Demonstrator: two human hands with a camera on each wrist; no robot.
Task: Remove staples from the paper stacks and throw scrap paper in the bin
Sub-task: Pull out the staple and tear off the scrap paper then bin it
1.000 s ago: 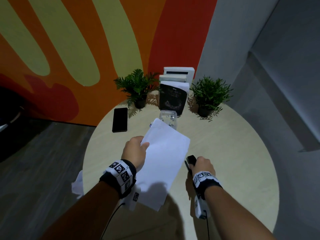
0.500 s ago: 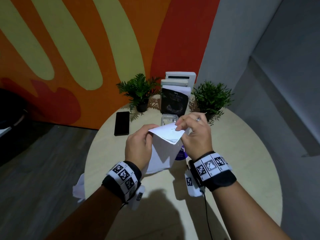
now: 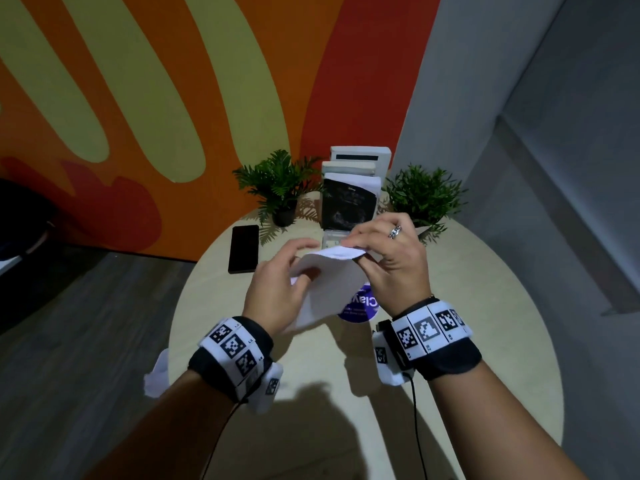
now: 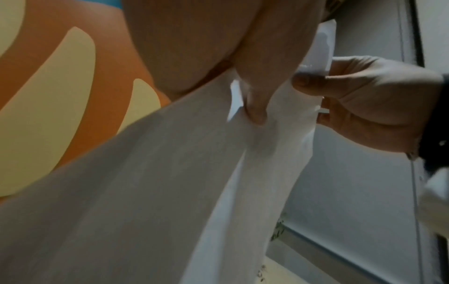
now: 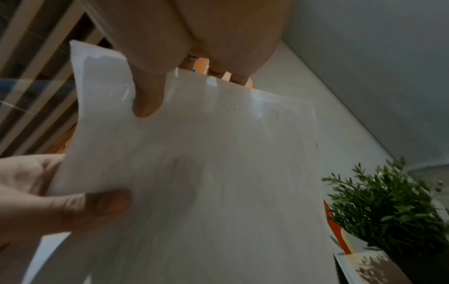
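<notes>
A white paper stack (image 3: 330, 282) is held up above the round table (image 3: 485, 341) by both hands. My left hand (image 3: 299, 261) pinches its left edge, thumb on top. At the top corner my right hand (image 3: 356, 249) pinches it and bends it over. In the left wrist view the paper (image 4: 145, 192) splits into two layers around a left fingertip (image 4: 255, 111), with the right hand (image 4: 364, 107) gripping beside it. The right wrist view shows the sheet (image 5: 218, 173) with the right thumb (image 5: 148, 100) on it and the left hand (image 5: 48, 192) at its lower edge. No staple remover or bin shows.
A black phone (image 3: 244, 249) lies at the back left of the table. Two potted plants (image 3: 280, 181) (image 3: 424, 195) flank upright books (image 3: 349, 206) and a clear box (image 3: 332, 239). A purple round lid (image 3: 360, 306) lies under the paper. Crumpled paper (image 3: 157, 374) sits at the table's left edge.
The paper lay on the table under my left hand while the right gripped a black tool. Both hands now hold the paper lifted, and the right bends its top corner.
</notes>
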